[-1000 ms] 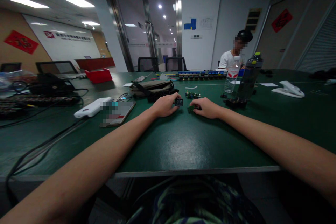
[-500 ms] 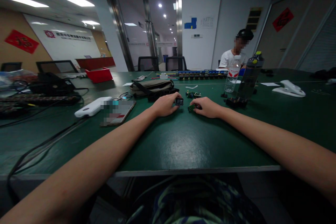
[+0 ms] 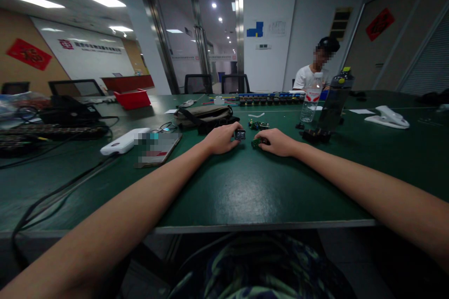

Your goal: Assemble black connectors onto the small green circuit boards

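Note:
My left hand (image 3: 221, 139) rests low over the green table, its fingers closed round a small dark block-shaped part (image 3: 240, 135) with a pale marking on its face. Across a narrow gap, my right hand (image 3: 277, 142) pinches a small green circuit board (image 3: 258, 142); my fingers cover part of it. Just beyond the two hands, several more green circuit boards (image 3: 258, 124) lie in a loose cluster on the table. The exact kind of the dark part is too small to make out.
A pouch with a strap (image 3: 205, 117) lies behind my left hand. Left of it are a phone (image 3: 159, 149) and a white power bank (image 3: 124, 141) with cables. A water bottle (image 3: 309, 103) and a dark bottle (image 3: 335, 107) stand at right. A person (image 3: 312, 77) sits across the table.

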`<act>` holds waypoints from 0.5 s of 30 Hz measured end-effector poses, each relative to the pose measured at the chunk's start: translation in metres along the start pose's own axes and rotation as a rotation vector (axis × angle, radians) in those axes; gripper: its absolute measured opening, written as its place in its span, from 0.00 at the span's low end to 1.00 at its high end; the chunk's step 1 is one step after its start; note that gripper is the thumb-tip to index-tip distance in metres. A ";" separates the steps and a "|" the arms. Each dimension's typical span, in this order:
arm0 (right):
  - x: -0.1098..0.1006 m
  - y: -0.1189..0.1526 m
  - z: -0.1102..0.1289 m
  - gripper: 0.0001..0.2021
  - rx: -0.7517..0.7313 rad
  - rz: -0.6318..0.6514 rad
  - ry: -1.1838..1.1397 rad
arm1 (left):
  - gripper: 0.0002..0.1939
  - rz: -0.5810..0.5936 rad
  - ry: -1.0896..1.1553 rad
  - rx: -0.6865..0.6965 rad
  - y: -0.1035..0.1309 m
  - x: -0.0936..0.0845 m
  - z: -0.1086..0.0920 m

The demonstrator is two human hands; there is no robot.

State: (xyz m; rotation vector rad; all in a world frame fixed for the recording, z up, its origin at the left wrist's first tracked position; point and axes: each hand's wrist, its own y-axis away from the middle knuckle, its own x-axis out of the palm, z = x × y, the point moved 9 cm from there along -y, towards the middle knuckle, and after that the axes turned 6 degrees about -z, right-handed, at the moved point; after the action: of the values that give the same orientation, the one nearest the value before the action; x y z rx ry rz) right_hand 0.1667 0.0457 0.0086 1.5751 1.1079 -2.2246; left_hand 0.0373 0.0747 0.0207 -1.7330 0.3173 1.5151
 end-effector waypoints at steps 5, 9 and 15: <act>0.000 0.000 -0.001 0.14 -0.005 -0.012 -0.011 | 0.21 -0.003 0.008 0.002 0.000 -0.001 -0.001; -0.002 0.000 -0.002 0.21 0.009 -0.026 -0.039 | 0.21 -0.002 0.015 0.003 0.000 -0.002 -0.002; -0.004 0.000 -0.003 0.21 0.009 -0.055 -0.041 | 0.21 -0.008 0.025 0.015 0.000 -0.002 -0.002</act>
State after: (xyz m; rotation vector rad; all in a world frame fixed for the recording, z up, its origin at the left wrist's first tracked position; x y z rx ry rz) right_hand 0.1707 0.0469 0.0119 1.5127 1.1450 -2.2895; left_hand 0.0383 0.0723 0.0223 -1.7402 0.3328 1.4828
